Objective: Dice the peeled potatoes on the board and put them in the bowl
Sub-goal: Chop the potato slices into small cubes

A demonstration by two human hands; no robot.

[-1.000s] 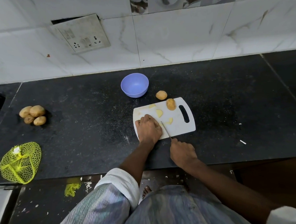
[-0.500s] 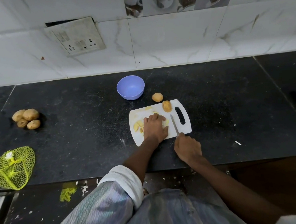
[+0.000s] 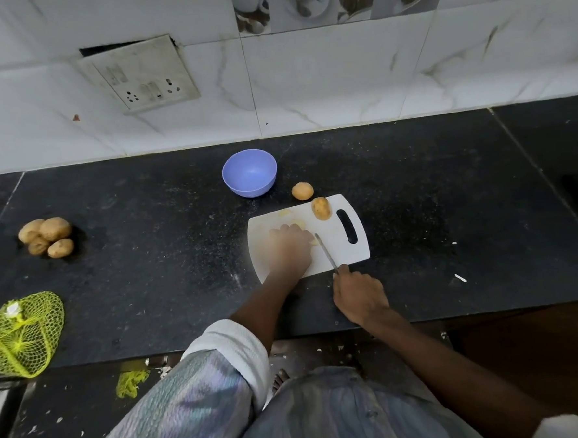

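A white cutting board (image 3: 354, 255) lies on the black counter. My left hand (image 3: 291, 249), blurred, lies over pale potato pieces (image 3: 299, 224) in the board's middle; its grip is unclear. My right hand (image 3: 358, 294) grips a knife (image 3: 325, 250) at the board's near edge, the blade pointing up beside the left hand. One whole potato (image 3: 321, 208) sits at the board's far edge, another potato (image 3: 302, 191) on the counter just behind it. The blue bowl (image 3: 249, 173) stands behind the board to the left and looks empty.
Several unpeeled potatoes (image 3: 46, 237) lie in a heap at the counter's left. A yellow mesh bag (image 3: 20, 335) sits at the near left edge. A tiled wall with a switch plate (image 3: 140, 75) backs the counter.
My left hand has slid over the cut pieces on the board and is now blurred. The knife blade has swung closer to the left hand's fingers.
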